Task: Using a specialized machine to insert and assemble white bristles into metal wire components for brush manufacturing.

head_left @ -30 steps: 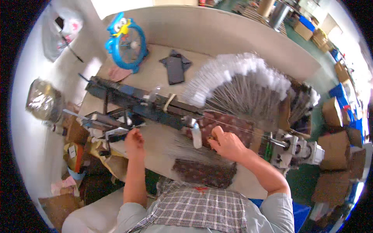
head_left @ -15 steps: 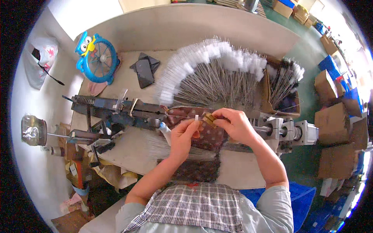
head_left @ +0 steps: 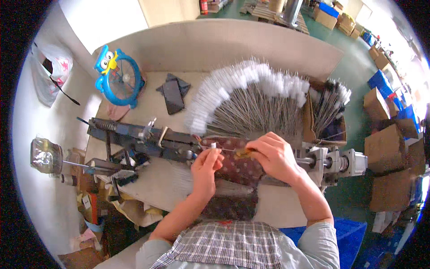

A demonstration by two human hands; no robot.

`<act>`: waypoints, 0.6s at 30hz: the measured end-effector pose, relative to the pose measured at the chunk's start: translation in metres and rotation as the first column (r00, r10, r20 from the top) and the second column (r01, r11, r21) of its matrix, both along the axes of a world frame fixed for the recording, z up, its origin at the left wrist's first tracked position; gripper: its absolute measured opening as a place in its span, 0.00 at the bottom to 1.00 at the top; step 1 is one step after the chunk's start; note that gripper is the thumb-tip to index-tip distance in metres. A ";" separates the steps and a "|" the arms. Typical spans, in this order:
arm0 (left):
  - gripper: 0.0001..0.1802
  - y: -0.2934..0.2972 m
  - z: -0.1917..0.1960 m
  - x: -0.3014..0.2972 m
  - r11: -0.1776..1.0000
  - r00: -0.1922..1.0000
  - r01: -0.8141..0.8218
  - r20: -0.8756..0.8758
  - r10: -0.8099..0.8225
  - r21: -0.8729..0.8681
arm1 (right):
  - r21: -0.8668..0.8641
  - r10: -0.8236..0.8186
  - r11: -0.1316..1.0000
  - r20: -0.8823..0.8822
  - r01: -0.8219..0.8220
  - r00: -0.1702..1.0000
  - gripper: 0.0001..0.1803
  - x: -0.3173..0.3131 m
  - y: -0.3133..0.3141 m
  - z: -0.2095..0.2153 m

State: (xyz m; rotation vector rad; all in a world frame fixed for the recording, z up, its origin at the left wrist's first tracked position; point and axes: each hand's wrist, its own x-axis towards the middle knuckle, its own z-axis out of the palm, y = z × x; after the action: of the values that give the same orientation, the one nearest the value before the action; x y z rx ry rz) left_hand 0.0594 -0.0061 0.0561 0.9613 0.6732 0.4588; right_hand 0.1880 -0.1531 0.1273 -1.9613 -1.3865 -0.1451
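Observation:
My left hand point(head_left: 205, 172) pinches a thin wire with a small white piece point(head_left: 213, 145) at its end, above a brown dotted cloth point(head_left: 239, 170). To its right, my right hand point(head_left: 277, 158) is closed on a small brass-coloured block point(head_left: 243, 153). A thin line like a wire runs between the two hands; its exact ends are hard to make out. Just left of my left hand is the end of a long dark metal machine point(head_left: 174, 143). Behind both hands, many wire-stemmed brushes with white bristles point(head_left: 244, 80) lie fanned out.
A cardboard box point(head_left: 309, 119) with more wire brushes stands right of the fan. A motor with a shaft point(head_left: 354, 162) sits at the right edge. A black phone point(head_left: 173, 96) and a blue cartoon fan point(head_left: 103, 85) are at the back left. A low panel point(head_left: 215, 45) borders the table.
My left hand has moved left with the white piece, widening the distance to my right hand. The brass block has turned flatter in my right hand. The whole view has shifted slightly.

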 end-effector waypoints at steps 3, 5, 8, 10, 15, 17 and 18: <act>0.07 0.005 0.017 -0.005 0.982 1.000 0.026 0.000 -0.027 -0.186 | 0.019 -0.101 0.995 0.071 0.100 0.992 0.07 -0.007 0.044 -0.006; 0.07 0.004 0.017 -0.003 0.976 0.999 0.026 0.028 -0.021 -0.215 | -0.097 -0.112 0.988 0.078 0.120 0.991 0.07 -0.006 0.063 -0.028; 0.08 0.011 0.013 -0.007 0.955 0.999 0.047 0.039 -0.037 -0.294 | -0.158 -0.022 0.987 -0.139 -0.001 0.990 0.08 -0.011 0.071 -0.019; 0.11 0.010 0.012 -0.009 0.982 0.998 0.052 0.046 -0.044 -0.184 | -0.173 -0.016 0.985 -0.203 -0.020 0.979 0.09 -0.010 0.066 -0.007; 0.17 0.014 0.011 -0.006 0.986 0.989 0.138 -0.040 -0.143 -0.097 | -0.266 -0.107 0.961 -0.596 -0.070 0.795 0.13 -0.008 0.071 -0.004; 0.21 0.017 0.012 -0.002 0.961 0.989 0.149 0.033 -0.146 -0.234 | -0.142 -0.033 0.988 -0.533 -0.051 0.845 0.12 -0.006 0.070 -0.018; 0.21 0.013 0.014 -0.001 0.966 0.991 0.132 0.027 -0.130 -0.223 | -0.155 -0.037 0.987 -0.417 -0.031 0.908 0.13 -0.009 0.071 -0.018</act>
State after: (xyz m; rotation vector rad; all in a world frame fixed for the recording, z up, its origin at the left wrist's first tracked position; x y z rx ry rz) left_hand 0.0583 0.0072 0.0700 0.7829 0.6316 0.2649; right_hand 0.1787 -0.0823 0.1098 -1.9740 -1.1357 0.3792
